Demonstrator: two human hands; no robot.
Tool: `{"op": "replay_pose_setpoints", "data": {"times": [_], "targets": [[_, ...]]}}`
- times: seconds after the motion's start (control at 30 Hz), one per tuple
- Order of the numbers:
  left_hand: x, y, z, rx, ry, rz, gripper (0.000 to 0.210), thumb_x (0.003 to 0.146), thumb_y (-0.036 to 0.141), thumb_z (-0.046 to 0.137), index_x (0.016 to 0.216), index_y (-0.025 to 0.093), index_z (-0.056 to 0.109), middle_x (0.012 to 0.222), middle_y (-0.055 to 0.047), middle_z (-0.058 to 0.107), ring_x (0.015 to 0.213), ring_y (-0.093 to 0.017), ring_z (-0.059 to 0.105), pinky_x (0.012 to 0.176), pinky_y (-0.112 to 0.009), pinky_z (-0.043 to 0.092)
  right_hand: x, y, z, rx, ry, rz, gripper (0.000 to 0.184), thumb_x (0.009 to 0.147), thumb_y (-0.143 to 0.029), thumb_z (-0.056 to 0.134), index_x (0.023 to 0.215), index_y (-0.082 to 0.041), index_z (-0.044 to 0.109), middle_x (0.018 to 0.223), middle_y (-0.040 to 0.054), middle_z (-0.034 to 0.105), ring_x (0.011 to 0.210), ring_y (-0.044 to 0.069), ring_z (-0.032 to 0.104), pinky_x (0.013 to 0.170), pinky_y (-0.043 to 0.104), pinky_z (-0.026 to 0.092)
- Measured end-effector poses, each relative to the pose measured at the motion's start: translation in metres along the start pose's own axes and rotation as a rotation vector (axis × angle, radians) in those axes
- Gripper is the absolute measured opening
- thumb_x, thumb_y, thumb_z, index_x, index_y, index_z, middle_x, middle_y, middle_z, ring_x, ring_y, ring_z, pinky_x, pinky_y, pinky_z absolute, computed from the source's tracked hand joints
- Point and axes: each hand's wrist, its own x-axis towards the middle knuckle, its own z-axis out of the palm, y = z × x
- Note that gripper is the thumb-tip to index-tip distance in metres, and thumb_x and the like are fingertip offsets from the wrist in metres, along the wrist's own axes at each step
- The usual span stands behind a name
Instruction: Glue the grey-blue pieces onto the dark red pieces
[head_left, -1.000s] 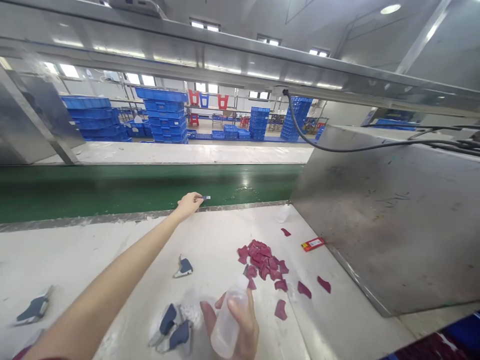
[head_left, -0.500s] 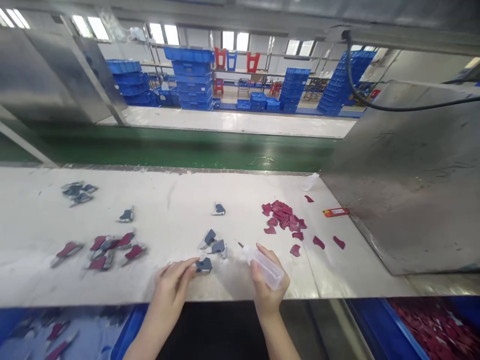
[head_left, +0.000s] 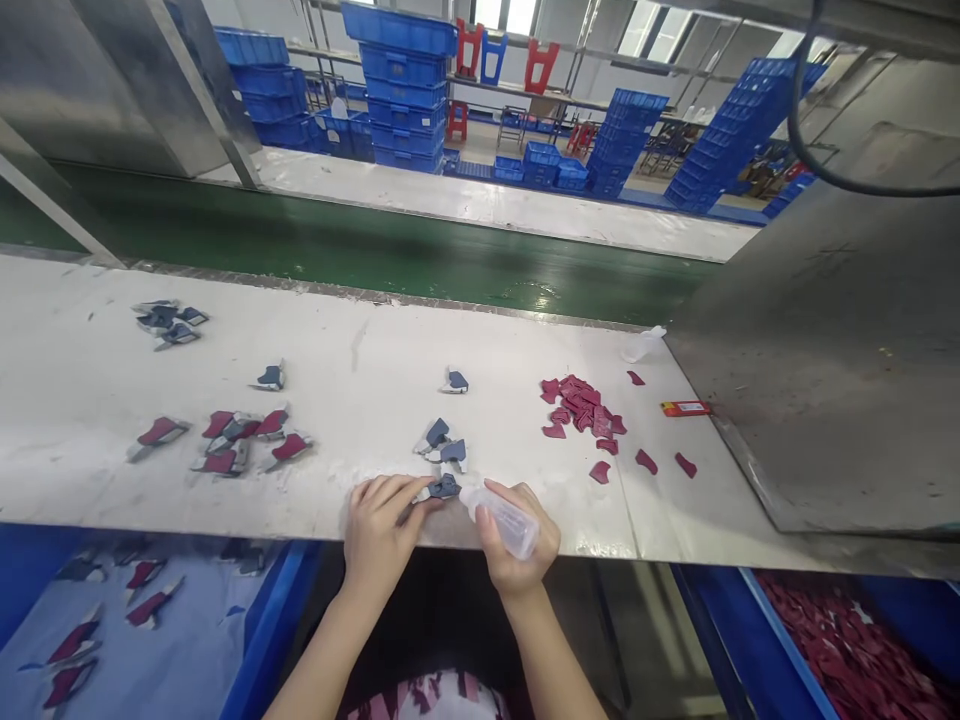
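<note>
1. bottle point(head_left: 519, 533): smooth, translucent plastic.
2. held piece point(head_left: 444, 487): matt on top.
3. red pieces point(head_left: 579, 400): mostly matt.
4. table point(head_left: 405, 345): smooth, faintly glossy near its front edge.
5. belt point(head_left: 375, 245): smooth, glossy where light strikes.
6. panel point(head_left: 832, 370): dull metal, scuffed and spotted.
7. crates point(head_left: 405, 105): moulded plastic.

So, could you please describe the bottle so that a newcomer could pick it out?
Start at the near edge of the white worktop, left of the maroon pile. There the right hand holds a translucent bottle, tip toward the blue piece in the left hand. Unlike the whitish object by the metal box, it is held.
</note>
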Motion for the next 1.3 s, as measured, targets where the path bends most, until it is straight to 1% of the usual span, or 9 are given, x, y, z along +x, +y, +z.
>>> {"op": "replay_pose_setpoints", "data": {"times": [0.2, 0.43, 0.77, 0.93, 1.13, 1.3], "targets": [[0.0015, 0.0007, -0.0009, 0.023, -0.008, 0.037, 0.019, 0.094, 0.027, 0.056, 0.100, 0.024, 0.074, 0.087, -0.003, 0.076, 0.082, -0.020, 0.066, 0.079, -0.037, 0.043, 0.0011, 0.0007, 0.0017, -0.033, -0.019, 0.041, 0.020, 0.085, -0.023, 0.064, 0.102, -0.016, 0.071, 0.070, 0.0051, 0.066, 0.058, 0.017, 0.059, 0.052, 0.032, 0.050], [0.0003, -0.0005, 0.0001, 0.037, 0.007, 0.080, 0.018, 0.094, 0.023, 0.057, 0.102, 0.022, 0.073, 0.088, -0.002, 0.075, 0.081, -0.019, 0.065, 0.079, -0.037, 0.043, 0.0009, -0.0006, 0.0025, -0.040, -0.015, 0.030, 0.021, 0.085, -0.021, 0.066, 0.105, -0.016, 0.070, 0.071, 0.0055, 0.066, 0.060, 0.017, 0.058, 0.053, 0.032, 0.051], [0.0004, 0.0016, -0.0011, 0.025, 0.011, 0.072, 0.017, 0.094, 0.022, 0.058, 0.101, 0.023, 0.073, 0.086, -0.002, 0.075, 0.080, -0.019, 0.065, 0.078, -0.036, 0.042, 0.0014, -0.0013, 0.0020, -0.022, -0.035, 0.055, 0.020, 0.085, -0.021, 0.066, 0.104, -0.015, 0.072, 0.071, 0.0053, 0.066, 0.060, 0.017, 0.058, 0.053, 0.031, 0.049], [0.0000, 0.0013, -0.0004, 0.004, 0.020, 0.082, 0.016, 0.094, 0.020, 0.059, 0.102, 0.022, 0.073, 0.087, -0.002, 0.074, 0.082, -0.019, 0.064, 0.078, -0.035, 0.041, 0.0003, 0.0002, 0.0023, 0.008, -0.002, 0.063, 0.020, 0.085, -0.019, 0.067, 0.103, -0.015, 0.072, 0.072, 0.0049, 0.066, 0.060, 0.016, 0.058, 0.053, 0.030, 0.049], [-0.0002, 0.0008, 0.0007, -0.001, 0.047, 0.099, 0.014, 0.091, 0.018, 0.064, 0.103, 0.022, 0.072, 0.085, -0.001, 0.073, 0.080, -0.019, 0.063, 0.077, -0.035, 0.041, -0.0010, 0.0021, 0.0027, 0.021, 0.036, 0.093, 0.018, 0.085, -0.018, 0.067, 0.102, -0.016, 0.072, 0.073, 0.0047, 0.066, 0.059, 0.017, 0.059, 0.053, 0.031, 0.049], [0.0000, 0.0011, 0.0009, 0.001, 0.052, 0.107, 0.012, 0.090, 0.020, 0.067, 0.101, 0.022, 0.072, 0.084, -0.001, 0.073, 0.079, -0.019, 0.064, 0.077, -0.035, 0.041, -0.0023, 0.0030, 0.0019, 0.060, 0.068, 0.119, 0.017, 0.085, -0.016, 0.065, 0.100, -0.017, 0.073, 0.075, 0.0053, 0.067, 0.062, 0.018, 0.060, 0.055, 0.032, 0.049]]}}
